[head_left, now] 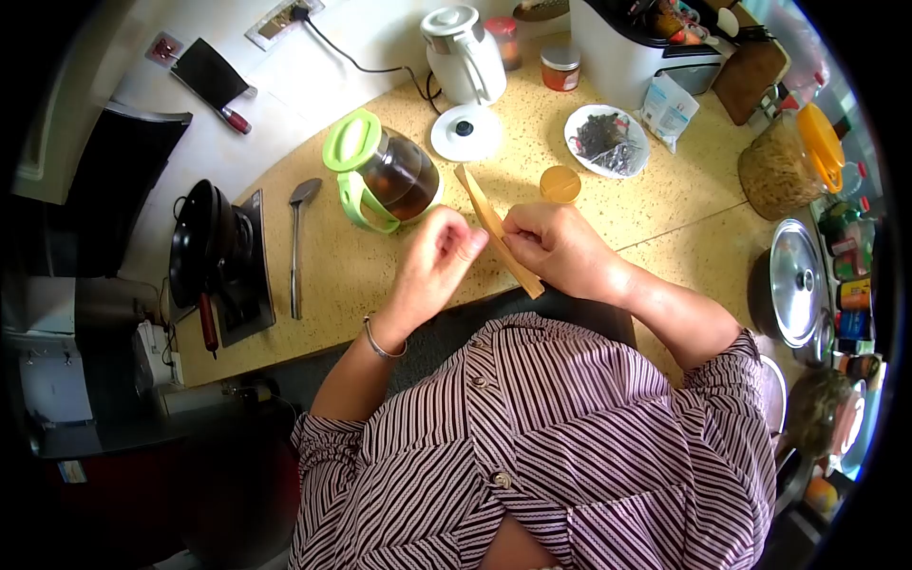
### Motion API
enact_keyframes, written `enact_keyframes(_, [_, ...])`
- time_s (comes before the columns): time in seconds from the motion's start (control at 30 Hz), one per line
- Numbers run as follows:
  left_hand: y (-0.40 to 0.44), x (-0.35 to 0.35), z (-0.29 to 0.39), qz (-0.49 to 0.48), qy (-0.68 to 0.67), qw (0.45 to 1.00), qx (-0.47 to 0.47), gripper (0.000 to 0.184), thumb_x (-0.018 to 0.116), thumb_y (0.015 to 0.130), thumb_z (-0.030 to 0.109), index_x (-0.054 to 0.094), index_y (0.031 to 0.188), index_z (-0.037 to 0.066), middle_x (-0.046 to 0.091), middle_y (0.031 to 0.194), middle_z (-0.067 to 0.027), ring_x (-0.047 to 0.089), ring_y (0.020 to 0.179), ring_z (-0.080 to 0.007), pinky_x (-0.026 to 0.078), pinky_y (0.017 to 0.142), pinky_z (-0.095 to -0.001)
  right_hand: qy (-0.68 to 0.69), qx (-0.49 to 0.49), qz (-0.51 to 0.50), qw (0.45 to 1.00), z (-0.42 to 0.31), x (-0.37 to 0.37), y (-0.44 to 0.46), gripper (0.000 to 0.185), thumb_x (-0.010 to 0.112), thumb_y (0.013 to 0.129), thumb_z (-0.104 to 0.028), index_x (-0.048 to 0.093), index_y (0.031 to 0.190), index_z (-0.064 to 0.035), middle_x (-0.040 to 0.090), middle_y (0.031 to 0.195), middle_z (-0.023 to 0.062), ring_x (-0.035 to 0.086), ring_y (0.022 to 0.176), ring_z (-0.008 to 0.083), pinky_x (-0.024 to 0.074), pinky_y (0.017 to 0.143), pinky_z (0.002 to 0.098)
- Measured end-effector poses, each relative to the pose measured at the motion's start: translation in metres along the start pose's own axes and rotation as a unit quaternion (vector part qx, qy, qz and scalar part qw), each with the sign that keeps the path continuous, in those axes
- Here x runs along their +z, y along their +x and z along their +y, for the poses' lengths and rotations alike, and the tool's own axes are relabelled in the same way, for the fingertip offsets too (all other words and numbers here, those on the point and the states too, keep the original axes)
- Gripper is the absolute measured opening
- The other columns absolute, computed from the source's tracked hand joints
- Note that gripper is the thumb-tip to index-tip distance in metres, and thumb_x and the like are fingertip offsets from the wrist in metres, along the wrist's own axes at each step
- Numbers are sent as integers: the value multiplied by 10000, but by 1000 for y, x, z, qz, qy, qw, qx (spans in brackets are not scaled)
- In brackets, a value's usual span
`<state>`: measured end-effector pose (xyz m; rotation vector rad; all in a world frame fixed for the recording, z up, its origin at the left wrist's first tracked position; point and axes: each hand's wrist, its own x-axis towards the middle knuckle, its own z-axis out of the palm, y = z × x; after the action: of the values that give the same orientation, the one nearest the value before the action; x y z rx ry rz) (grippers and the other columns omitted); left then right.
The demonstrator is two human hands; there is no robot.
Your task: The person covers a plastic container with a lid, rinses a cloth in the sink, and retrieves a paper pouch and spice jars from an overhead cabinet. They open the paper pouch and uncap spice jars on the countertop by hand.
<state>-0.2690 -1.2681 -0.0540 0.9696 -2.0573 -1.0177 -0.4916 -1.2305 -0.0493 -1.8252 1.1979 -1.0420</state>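
Note:
My right hand point(560, 249) is closed, thumb and fingers pinching a long, flat, tan-yellow strip point(480, 201) near its middle. The strip slants above the counter's front edge; its material is unclear. Close to its left side, my left hand point(442, 264) has curled fingers with the thumb pressed in. Whatever lies between those fingertips, if anything, is hidden. Just beyond the left hand stands a glass pitcher point(404, 178) with a green lid and handle, holding dark liquid. A small round amber-coloured lid or cup point(560, 184) lies beyond the right hand.
Behind are a white electric kettle point(465, 59), a white lid point(465, 133), a jar point(560, 68) and a white bowl point(581, 133) with dark contents. A spatula point(296, 247) and wok point(195, 237) are left; a large jar point(784, 161) and lidded pot point(796, 283) are right.

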Motion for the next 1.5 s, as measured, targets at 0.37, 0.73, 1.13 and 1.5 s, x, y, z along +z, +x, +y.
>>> enact_keyframes(0.37, [-18, 2, 6, -50, -140, 966, -211, 312, 564, 1064, 261, 607, 905, -4, 592, 735, -4, 550, 662, -68, 459, 589, -243, 67, 14, -53, 996, -1, 24, 4, 112, 664, 902, -84, 621, 879, 17, 641, 786, 202, 648, 711, 361, 512, 670, 426])
enact_keyframes(0.73, [-18, 11, 13, -15, -242, 937, -253, 255, 558, 1052, 189, 607, 873, 14, 594, 739, 13, 541, 640, -63, 451, 582, -224, 194, 113, -85, 971, 5, 22, -2, 81, 583, 1023, -69, 603, 989, 1, 539, 800, -15, 491, 756, 46, 441, 658, 235])
enact_keyframes(1.13, [-28, 16, 18, -7, -137, 979, -154, 190, 589, 994, 114, 666, 904, -33, 632, 667, -45, 564, 584, -74, 434, 520, -270, 77, 19, -206, 975, -9, 0, 1, 329, 687, 975, -302, 597, 1113, -18, 664, 841, 166, 666, 791, 288, 520, 747, 412])
enact_keyframes(1.5, [-25, -4, 44, -104, -117, 979, -130, 191, 529, 1045, 110, 656, 1025, -32, 651, 777, -19, 613, 663, -66, 519, 602, -230, 183, 6, -305, 935, -22, -15, 13, 243, 661, 1010, -217, 667, 1083, 15, 689, 920, 91, 634, 824, 177, 516, 764, 335])
